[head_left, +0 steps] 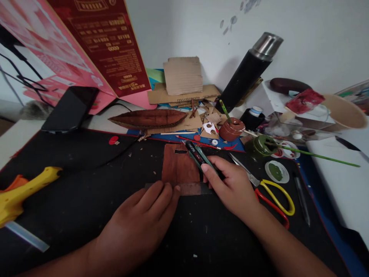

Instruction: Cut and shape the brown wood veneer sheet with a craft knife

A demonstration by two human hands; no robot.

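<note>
A brown-painted piece of cardboard (181, 165) with a small rectangular slot near its far edge lies flat on the black mat. A clear ruler (191, 188) crosses its near edge. My left hand (141, 219) has its fingers bent close together, their tips pressing on the ruler's left part. In my right hand (230, 182) is a utility knife (196, 154) with a black and dark green body, gripped between thumb and fingers. Its pointed end tilts up and away to the left, above the cardboard. Part of the knife is hidden by my fingers.
Scissors (259, 182) lie right of my right hand, beside a lid of green paint (276, 172). Behind stand paint jars (232, 129), a black thermos (248, 73) and a brown boat-shaped piece (148, 118). A yellow glue gun (29, 192) lies at left, a phone (70, 109) behind it.
</note>
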